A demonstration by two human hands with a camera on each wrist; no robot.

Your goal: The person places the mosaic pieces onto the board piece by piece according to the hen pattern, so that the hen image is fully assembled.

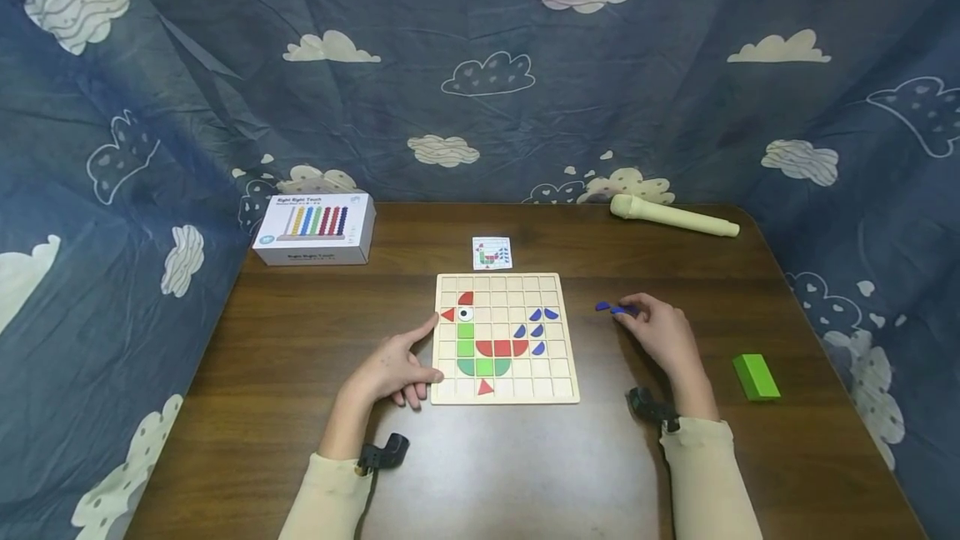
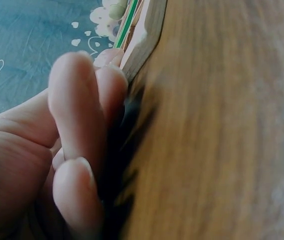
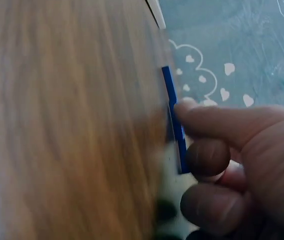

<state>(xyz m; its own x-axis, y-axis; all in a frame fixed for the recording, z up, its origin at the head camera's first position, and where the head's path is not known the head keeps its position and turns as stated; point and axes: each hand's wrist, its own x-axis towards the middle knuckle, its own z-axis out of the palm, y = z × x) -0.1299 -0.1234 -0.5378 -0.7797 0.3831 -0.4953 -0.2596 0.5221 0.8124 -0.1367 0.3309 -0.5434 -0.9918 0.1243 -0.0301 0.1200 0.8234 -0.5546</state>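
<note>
A dark wooden surface [image 1: 525, 473] sits inside a blue cloud-print curtain. The left hand [image 1: 393, 369] rests relaxed against the left edge of the puzzle board [image 1: 506, 390], steadying it. Right of the board, the right hand [image 1: 660, 332] pinches one of two loose blue pieces [image 1: 613, 307] lying on the surface. The step looks like picking a piece; next it likely needs lifting to a board cell. Four blue pieces already sit on the board. Behind the board: one pattern card [image 1: 492, 253], one box [image 1: 315, 229], one cream tube [image 1: 671, 216]; to the right, one green block [image 1: 756, 376].
</note>
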